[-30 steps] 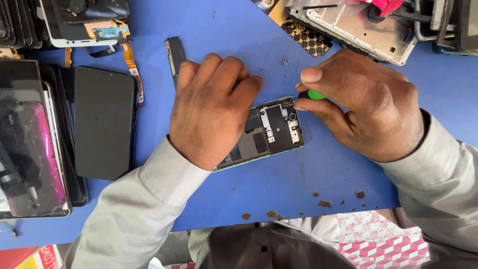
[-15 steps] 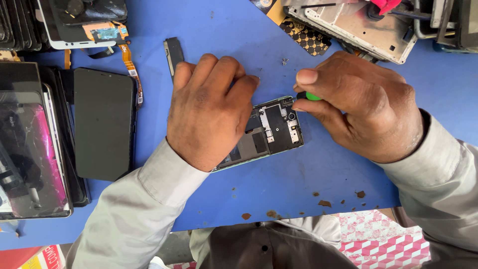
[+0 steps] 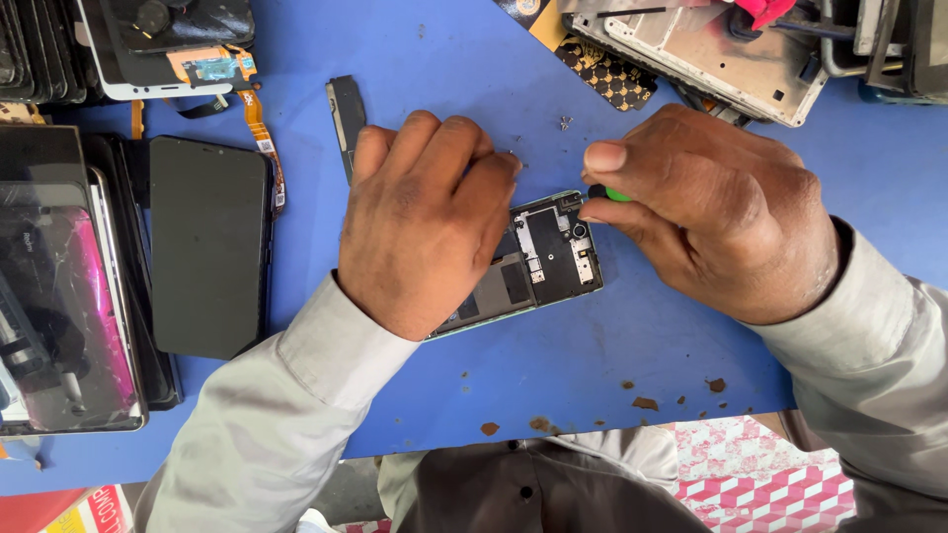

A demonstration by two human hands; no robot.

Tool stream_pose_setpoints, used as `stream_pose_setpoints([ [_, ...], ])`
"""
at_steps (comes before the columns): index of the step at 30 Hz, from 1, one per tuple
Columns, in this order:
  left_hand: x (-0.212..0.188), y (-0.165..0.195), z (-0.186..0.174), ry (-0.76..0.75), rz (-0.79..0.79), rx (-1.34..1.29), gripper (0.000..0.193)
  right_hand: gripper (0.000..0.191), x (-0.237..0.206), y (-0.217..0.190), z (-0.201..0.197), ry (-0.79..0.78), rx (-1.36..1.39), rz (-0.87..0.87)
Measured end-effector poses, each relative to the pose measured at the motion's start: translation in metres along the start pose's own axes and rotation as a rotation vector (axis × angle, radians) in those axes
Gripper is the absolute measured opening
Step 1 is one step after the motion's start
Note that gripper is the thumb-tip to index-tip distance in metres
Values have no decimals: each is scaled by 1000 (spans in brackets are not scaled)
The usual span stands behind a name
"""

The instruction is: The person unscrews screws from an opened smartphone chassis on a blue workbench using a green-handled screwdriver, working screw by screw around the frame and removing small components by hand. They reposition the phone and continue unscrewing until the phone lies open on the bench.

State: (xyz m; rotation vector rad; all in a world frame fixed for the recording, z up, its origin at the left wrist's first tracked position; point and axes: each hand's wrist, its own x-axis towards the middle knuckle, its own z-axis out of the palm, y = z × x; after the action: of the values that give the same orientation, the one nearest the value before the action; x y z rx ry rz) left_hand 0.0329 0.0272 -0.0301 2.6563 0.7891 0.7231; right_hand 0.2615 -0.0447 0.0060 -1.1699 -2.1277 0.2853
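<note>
An opened phone [image 3: 548, 257] lies tilted on the blue table [image 3: 592, 345], its circuit board and metal shields showing. My left hand [image 3: 425, 217] lies flat on the phone's lower half, pressing it down and hiding that part. My right hand [image 3: 706, 207] is closed around a small screwdriver with a green handle [image 3: 614, 193]; only a bit of the handle shows between thumb and fingers. Its tip points down at the phone's top corner.
A black phone screen [image 3: 207, 247] lies to the left beside a stack of cracked screens [image 3: 59, 296]. A narrow black part [image 3: 346, 114] and loose tiny screws [image 3: 566, 122] rest behind the hands. Dismantled phone frames [image 3: 711, 49] crowd the far right. Brown chips [image 3: 642, 403] dot the front edge.
The view has shifted slightly. Both hands stay on the phone and the screwdriver, with only a small movement of the right hand's fingers.
</note>
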Motion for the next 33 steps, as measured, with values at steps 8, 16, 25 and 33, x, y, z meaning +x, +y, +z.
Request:
stream_pose_setpoints([
  [8,1,4,9,41,-10,32,7,59,1,-1,0,15,-9,-26],
  [16,3,8,10,64,7,107,8,55,4,-3,-3,-14,49,-37],
  [25,1,10,1,135,-62,-5,10,46,1,-7,-4,-20,21,68],
  [33,0,7,-3,172,-93,-101,14,57,3,-13,-4,18,-149,113],
])
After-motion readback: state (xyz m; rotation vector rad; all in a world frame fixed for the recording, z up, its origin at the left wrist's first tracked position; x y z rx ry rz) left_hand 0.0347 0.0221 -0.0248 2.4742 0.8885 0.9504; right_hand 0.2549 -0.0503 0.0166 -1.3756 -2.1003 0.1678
